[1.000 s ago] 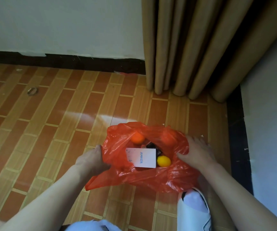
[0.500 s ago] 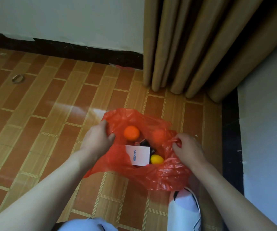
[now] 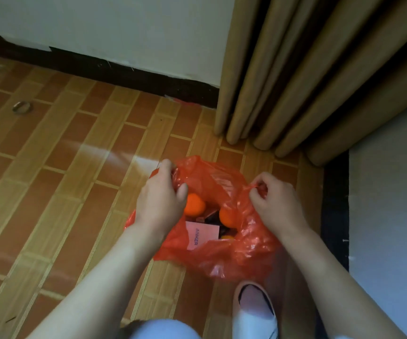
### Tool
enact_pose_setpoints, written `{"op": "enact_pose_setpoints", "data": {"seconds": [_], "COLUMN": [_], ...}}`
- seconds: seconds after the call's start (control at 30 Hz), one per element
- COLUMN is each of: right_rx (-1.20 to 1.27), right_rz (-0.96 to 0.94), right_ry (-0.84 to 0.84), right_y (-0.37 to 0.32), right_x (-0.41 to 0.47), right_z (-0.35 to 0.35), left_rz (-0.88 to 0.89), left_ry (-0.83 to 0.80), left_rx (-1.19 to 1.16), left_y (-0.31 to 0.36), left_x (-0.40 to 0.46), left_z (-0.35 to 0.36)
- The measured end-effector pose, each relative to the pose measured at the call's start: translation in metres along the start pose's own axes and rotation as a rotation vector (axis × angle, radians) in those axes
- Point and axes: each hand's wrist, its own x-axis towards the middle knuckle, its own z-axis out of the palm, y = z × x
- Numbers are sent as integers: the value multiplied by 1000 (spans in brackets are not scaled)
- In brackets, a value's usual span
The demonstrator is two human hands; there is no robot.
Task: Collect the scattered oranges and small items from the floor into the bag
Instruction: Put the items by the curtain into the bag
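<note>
Nearest to me, just this side of the red bag (image 3: 224, 258), is my white shoe (image 3: 256, 314) with its dark-edged opening, its toe almost under the bag's crumpled near edge. Beside it, at the bottom of the view, a bit of my pale blue clothing (image 3: 163, 330) shows.

The bag sits on the brick-patterned floor (image 3: 63, 192), and I have it at both sides of its mouth. My left hand (image 3: 161, 204) grips the bag's left rim, the fingers curled over the plastic with the thumb lying toward the opening. My right hand (image 3: 277, 204) pinches a gathered twist of the bag's right rim between thumb and bent fingers, the other fingers curled in behind.

Inside the bag, between my hands, lie two oranges: the left orange (image 3: 194, 204) just off my left thumb, the right orange (image 3: 227, 217) partly veiled by a fold of plastic. On the near side of them a white box (image 3: 201, 233) printed ANKER lies flat, with dark items I cannot make out next to it and a sliver of something yellow (image 3: 227, 237) at its right edge.

Beyond the bag, tan curtains (image 3: 307, 81) hang to the floor. Far off to the bag's left, a small metal ring (image 3: 22, 106) lies on the floor near the dark skirting (image 3: 124, 69) of the white wall (image 3: 112, 28).
</note>
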Motion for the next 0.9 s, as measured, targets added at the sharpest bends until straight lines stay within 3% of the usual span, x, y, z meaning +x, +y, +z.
{"op": "enact_pose_setpoints", "data": {"seconds": [0.47, 0.9], "right_rx": [168, 218], "right_rz": [186, 188], "right_ry": [-17, 10], "right_y": [-136, -332], "right_x": [-88, -167], "right_z": [-178, -383], "left_rz": [-165, -162], "left_ry": [-204, -112], "left_rx": [20, -74], "left_y": [107, 246], "left_x": [-92, -151], "left_z": [-189, -433]}}
